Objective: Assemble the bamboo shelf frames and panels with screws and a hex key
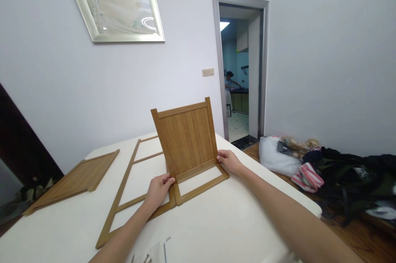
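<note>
A square bamboo panel [187, 139] stands upright on the white table [216, 226], its bottom edge set on a flat ladder-like bamboo frame [130, 176]. My left hand [158, 191] grips the panel's lower left corner where it meets the frame, fingers curled around it. At the panel's lower right corner my right hand [229, 161] pinches the edge. A second flat bamboo panel [74, 180] lies on the table to the left.
A metal hex key [166, 248] and a small clear bag lie at the table's near edge. Bags and clothes [309, 160] are piled on the floor at the right. Through the open doorway [239, 73] a person works in another room.
</note>
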{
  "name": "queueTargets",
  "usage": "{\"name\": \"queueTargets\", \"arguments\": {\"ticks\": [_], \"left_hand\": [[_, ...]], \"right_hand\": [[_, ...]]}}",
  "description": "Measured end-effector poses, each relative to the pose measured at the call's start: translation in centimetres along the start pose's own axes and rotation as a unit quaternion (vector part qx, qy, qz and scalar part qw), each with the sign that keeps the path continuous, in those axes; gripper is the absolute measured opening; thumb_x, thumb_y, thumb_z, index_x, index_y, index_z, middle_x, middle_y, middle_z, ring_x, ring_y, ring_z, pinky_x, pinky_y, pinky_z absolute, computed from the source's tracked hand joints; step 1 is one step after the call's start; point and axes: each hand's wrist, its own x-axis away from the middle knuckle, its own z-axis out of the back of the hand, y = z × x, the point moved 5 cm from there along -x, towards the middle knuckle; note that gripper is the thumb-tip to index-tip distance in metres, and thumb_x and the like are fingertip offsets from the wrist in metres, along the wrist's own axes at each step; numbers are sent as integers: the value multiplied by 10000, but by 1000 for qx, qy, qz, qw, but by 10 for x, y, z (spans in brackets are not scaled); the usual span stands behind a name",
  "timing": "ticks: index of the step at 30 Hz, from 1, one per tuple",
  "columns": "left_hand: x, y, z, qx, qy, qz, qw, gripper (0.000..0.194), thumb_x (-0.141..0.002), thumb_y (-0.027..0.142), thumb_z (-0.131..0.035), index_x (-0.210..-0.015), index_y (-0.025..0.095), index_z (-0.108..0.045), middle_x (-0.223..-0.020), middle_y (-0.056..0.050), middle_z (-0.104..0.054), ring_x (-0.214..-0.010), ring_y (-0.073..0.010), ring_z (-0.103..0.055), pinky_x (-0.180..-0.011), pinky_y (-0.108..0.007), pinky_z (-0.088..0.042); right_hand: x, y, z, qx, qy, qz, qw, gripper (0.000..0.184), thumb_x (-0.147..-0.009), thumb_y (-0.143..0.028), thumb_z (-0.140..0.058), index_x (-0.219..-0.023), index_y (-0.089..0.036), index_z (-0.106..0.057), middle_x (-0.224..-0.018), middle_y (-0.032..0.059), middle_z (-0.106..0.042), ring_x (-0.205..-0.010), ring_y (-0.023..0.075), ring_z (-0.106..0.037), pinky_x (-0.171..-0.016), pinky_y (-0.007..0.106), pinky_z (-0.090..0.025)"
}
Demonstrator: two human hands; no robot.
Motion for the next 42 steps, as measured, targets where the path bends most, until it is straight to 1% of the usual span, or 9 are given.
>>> {"name": "queueTargets", "arguments": {"ticks": [8,13,17,19,22,26,29,36,42], "left_hand": [[-2,-6,-1,15,-9,1,1000,336,-789,451,-550,-914,202,-739,-892,-22,-782,-900,-260,-702,-802,-310,-516],[-4,-8,-2,21,-19,1,1000,313,-785,452,-566,-838,195,-738,-791,-25,-774,-858,-263,-707,-808,-327,-519],[-12,-4,2,29,-34,-4,999,329,-782,452,-570,-858,184,-745,-810,-33,-776,-818,-260,-710,-755,-326,-532],[-22,-1,8,25,-23,-7,999,330,-779,446,-571,-873,184,-748,-829,-34,-779,-844,-266,-709,-779,-335,-529],[-47,3,23,16,5,-16,1000,312,-771,433,-575,-869,192,-747,-870,-31,-782,-906,-276,-704,-839,-350,-515],[-87,4,43,0,43,-21,999,283,-761,407,-568,-835,196,-741,-873,-35,-784,-904,-284,-707,-832,-357,-511],[-112,1,53,-13,69,-17,997,264,-749,390,-570,-824,200,-737,-891,-39,-787,-923,-288,-707,-822,-353,-511],[-158,-16,59,-43,94,6,995,254,-744,368,-555,-810,201,-734,-839,-36,-786,-884,-280,-709,-801,-344,-505],[-188,-30,55,-56,96,17,994,261,-745,359,-553,-826,194,-739,-836,-40,-786,-874,-274,-708,-780,-332,-500]], "right_hand": [[0,-1,-1,7,-8,-4,1000,248,-765,-309,-590,-927,-174,-720,-827,29,-716,-763,195,-611,-686,281,-455],[1,0,0,11,2,-11,1000,224,-768,-306,-583,-884,-160,-707,-756,17,-681,-719,172,-591,-669,268,-460],[-8,1,0,9,8,-25,1000,196,-761,-291,-599,-861,-155,-699,-745,27,-670,-714,166,-605,-641,255,-477],[-21,1,0,13,9,-32,999,174,-748,-271,-617,-840,-152,-704,-705,25,-660,-679,159,-603,-613,249,-478],[-51,-4,-1,24,17,-29,999,162,-736,-234,-625,-843,-154,-716,-672,21,-658,-646,152,-601,-590,243,-473],[-99,-14,-5,34,38,-9,999,182,-751,-214,-584,-862,-166,-719,-715,25,-684,-674,155,-620,-616,248,-477],[-129,-17,-10,42,47,0,998,227,-756,-209,-560,-905,-174,-727,-728,27,-700,-704,165,-639,-647,259,-483],[-177,1,-17,56,58,-2,997,283,-767,-180,-520,-956,-175,-730,-755,28,-713,-718,162,-649,-672,262,-487],[-207,25,-20,60,54,-19,997,252,-825,-162,-523,-988,-185,-714,-789,22,-721,-739,158,-660,-700,273,-503]]}}
